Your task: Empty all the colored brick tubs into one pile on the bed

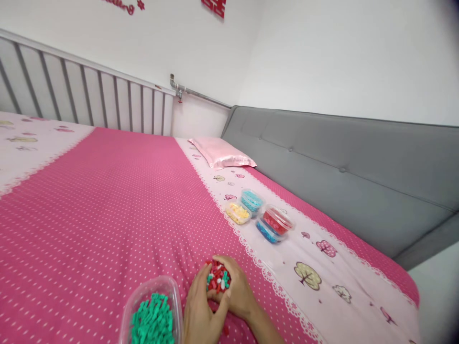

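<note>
mixed pieces (219,278), red, green and white, unsorted, gripped between cupped left hand (201,302) and right hand (239,288); green pieces (153,319), already tubbed; four further tubs (277,220), colour-separated.

Red, green and white pieces (219,278) are partly hidden by the left hand (201,300) and right hand (239,289) cupped around them; anything beneath is concealed. The green pieces' tub (140,295) is cropped by the bottom edge, the red wall lettering (124,5) by the top. A blue-filled tub (266,232) is partly covered by a red-filled one (278,221).
</note>
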A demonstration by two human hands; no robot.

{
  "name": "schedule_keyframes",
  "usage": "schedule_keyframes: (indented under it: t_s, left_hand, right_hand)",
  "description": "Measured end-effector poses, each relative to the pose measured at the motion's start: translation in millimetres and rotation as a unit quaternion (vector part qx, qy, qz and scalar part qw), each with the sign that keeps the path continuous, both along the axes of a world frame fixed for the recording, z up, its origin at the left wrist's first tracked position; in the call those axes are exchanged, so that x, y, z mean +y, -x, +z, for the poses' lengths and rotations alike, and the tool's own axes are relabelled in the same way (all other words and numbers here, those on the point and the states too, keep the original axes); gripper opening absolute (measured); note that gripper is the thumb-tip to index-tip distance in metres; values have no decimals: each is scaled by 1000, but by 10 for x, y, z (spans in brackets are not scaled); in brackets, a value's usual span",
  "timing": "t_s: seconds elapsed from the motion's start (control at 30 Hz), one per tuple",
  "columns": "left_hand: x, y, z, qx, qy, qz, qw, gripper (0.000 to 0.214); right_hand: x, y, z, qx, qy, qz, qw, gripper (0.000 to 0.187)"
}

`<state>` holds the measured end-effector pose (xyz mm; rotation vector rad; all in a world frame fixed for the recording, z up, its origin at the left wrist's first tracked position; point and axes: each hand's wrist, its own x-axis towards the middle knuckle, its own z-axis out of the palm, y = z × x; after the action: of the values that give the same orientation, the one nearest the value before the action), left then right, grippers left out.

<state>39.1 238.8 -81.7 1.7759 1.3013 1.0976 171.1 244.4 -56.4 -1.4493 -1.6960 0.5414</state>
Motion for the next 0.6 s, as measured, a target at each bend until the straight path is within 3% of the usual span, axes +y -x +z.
schedule_keyframes:
  t_s: [0.2, 0.3, 0.47, 0.6]
  left_hand:
    - [-79, -32, 172, -48, 68, 3, 997, 62]
    - [-122, -42, 233, -42, 81, -3, 996, 62]
    - [-173, -66, 253, -29, 83, 1, 996, 58]
    - [-236, -90, 289, -1, 16, 25, 1000, 50]
  right_hand:
    - [190, -102, 234, 117, 118, 92, 982, 50]
    - [380, -110, 363, 108, 182, 81, 974, 44]
    - [492, -87, 430, 39, 165, 28, 985, 37]
    - [390, -182, 394, 6, 145, -12, 989, 27]
